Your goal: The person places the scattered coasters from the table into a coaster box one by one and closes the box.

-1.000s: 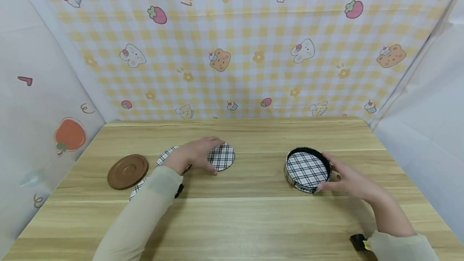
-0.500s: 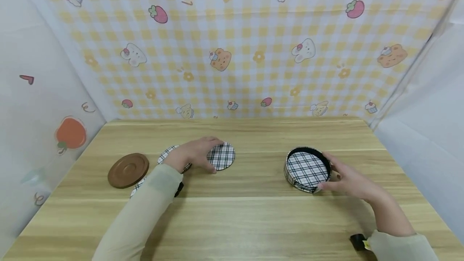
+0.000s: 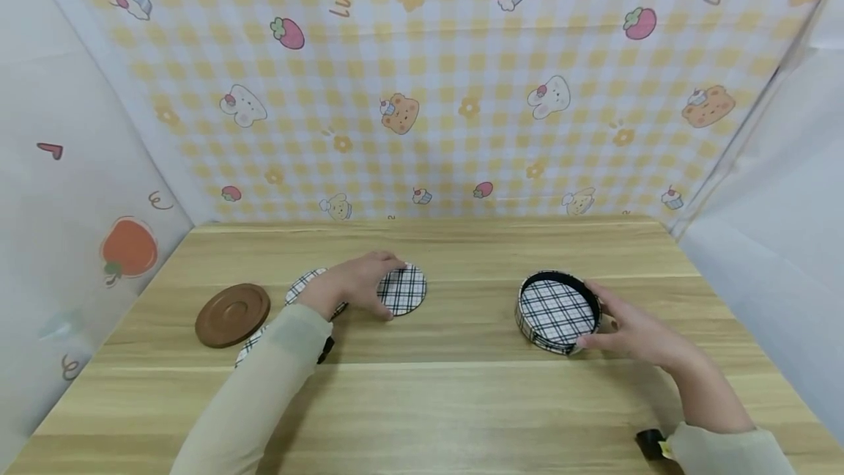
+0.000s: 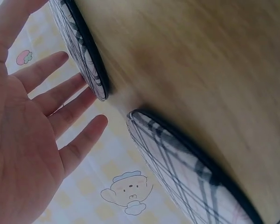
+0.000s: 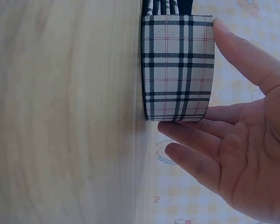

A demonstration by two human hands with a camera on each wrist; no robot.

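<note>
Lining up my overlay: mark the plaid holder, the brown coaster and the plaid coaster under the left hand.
plaid holder (image 3: 557, 311): head view, coaster inside it.
brown coaster (image 3: 232, 314): head view, centre.
plaid coaster (image 3: 405, 289): head view, uncovered right half.

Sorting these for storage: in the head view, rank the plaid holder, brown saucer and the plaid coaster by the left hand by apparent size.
1. plaid holder
2. brown saucer
3. plaid coaster, partly hidden by the left hand, so its rank is unsure.

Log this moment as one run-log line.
left hand: fingers on plaid coaster | right hand: holds round plaid holder | brown saucer: idle, far left | table
</note>
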